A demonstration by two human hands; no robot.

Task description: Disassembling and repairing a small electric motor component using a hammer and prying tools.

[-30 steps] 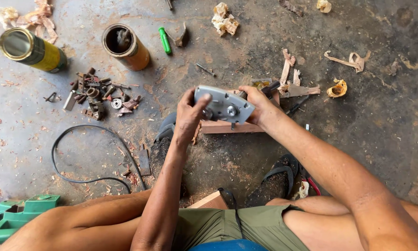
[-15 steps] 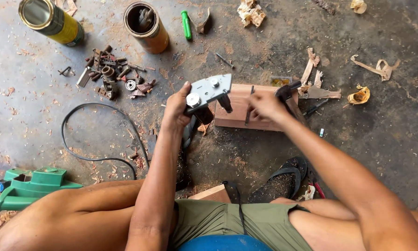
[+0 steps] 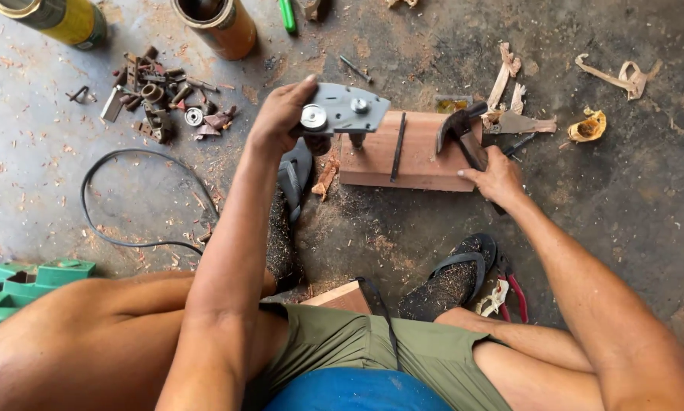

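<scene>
Grey metal plate (image 3: 342,113) with round fittings, gripped at its near-left end in our left hand (image 3: 277,118), long axis running rightward above the wooden block (image 3: 403,164) on the floor, while our right hand (image 3: 494,176) closes on a dark tool (image 3: 464,137) at the block's right end.

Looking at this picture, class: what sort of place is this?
Probably an informal workshop floor: wood shavings on bare concrete, a heap of rusty metal parts, and a wooden block as work surface.
</scene>
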